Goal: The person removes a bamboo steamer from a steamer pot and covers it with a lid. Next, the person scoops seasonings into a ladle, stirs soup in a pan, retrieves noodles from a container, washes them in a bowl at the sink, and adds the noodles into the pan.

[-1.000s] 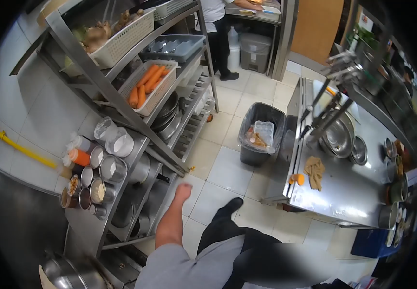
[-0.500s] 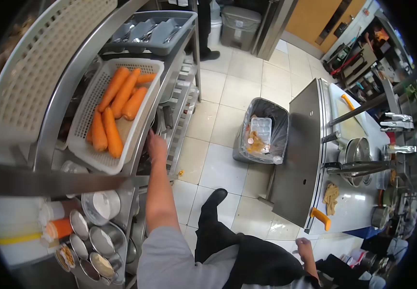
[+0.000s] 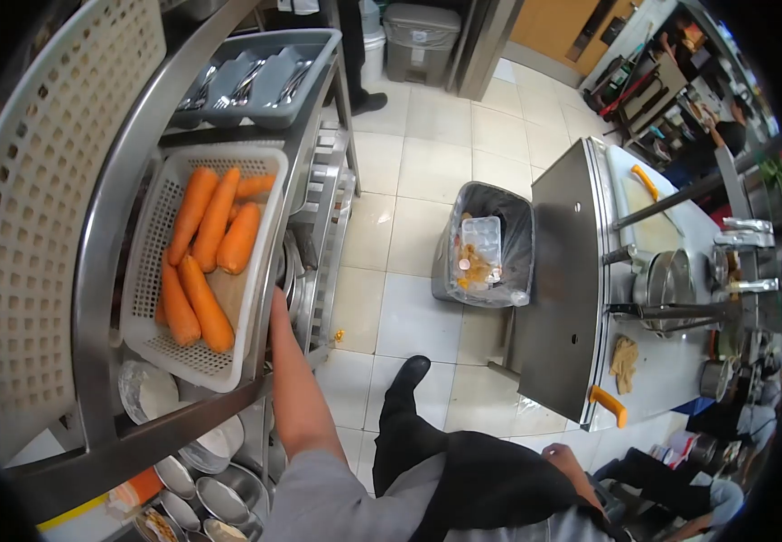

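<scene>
Orange carrots (image 3: 194,217) lie piled in a white basket (image 3: 262,294), its perforated walls rising around them, on the metal rack (image 3: 107,244) to the left. Just beyond, a grey tray (image 3: 326,45) divided into compartments holds metal cutlery (image 3: 296,81). Another perforated basket (image 3: 25,244) stands at the far left, its contents out of sight. The left arm reaches in below the carrots, near the pans (image 3: 290,271) on a lower level; the rack and basket hide the left hand, so whether its fingers are spread or closed, or touch a pan, cannot be told. Beside the apron, the right hand (image 3: 564,459) hangs with fingers loosely curled, nothing visible in it. Below the basket are a clear tub (image 3: 149,390) of white powder and several round metal bowls (image 3: 228,495), some with pale contents. On the floor, a lined dark bin (image 3: 459,292) contains a clear plastic tray (image 3: 481,240) and orange scraps (image 3: 474,271). Metal bowls and strainers (image 3: 666,285) sit on the steel table (image 3: 671,384), near a tan cloth (image 3: 624,364).
</scene>
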